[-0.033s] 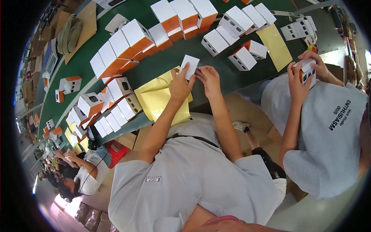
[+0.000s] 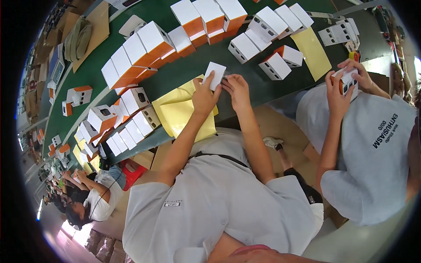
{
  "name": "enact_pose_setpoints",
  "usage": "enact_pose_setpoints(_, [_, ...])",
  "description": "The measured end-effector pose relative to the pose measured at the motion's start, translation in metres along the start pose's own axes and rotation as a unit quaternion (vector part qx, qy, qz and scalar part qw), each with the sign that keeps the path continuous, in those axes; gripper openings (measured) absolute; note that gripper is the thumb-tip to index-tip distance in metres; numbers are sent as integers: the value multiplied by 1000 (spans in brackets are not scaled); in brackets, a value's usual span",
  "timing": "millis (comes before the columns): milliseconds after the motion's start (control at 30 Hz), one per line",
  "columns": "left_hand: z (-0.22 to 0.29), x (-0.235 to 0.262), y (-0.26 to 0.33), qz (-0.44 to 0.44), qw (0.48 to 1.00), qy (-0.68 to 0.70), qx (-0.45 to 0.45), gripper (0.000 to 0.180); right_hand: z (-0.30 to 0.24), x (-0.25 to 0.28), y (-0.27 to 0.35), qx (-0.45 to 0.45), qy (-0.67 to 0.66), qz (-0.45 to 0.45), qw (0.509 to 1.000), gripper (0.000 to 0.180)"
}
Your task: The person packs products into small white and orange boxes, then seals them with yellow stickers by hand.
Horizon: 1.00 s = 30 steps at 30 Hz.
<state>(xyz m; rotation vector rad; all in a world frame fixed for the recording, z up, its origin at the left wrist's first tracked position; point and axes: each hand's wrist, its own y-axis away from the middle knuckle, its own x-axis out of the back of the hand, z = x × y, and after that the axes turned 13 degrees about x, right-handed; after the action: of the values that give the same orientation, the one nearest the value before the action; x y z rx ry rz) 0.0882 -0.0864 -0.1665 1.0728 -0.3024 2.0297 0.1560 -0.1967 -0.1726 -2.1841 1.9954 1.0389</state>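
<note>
Both hands, left (image 2: 204,97) and right (image 2: 237,90), pinch a small flat white card (image 2: 215,74) over the green worktop (image 2: 197,65), near yellow paper (image 2: 182,111).

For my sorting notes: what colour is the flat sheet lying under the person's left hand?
Yellow; the flat paper sheet shows best in the head view.

Both hands meet over the near edge of the bench (image 2: 193,65), the left hand (image 2: 204,99) and right hand (image 2: 237,90) pinching a small flat box (image 2: 214,75) between them. A paper sheet (image 2: 182,115) lies under and left of the left hand, overhanging that edge. Rows of boxes (image 2: 144,48) stand behind, toward the far edge. Another sheet (image 2: 312,51) lies to the right, beside a co-worker's hands (image 2: 346,85).
</note>
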Motion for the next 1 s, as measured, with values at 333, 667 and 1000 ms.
enact_pose_setpoints(333, [1,10,-4,-45,997,-65,-15,57,7,-5,-1,-10,42,-9,999,13])
enact_pose_setpoints(667, [-1,-5,-4,59,982,-155,-87,53,16,-3,-2,3,57,27,998,13])
enact_pose_setpoints(1000, [2,-2,-5,39,984,-156,-73,55,23,-4,-12,10,130,29,991,13])
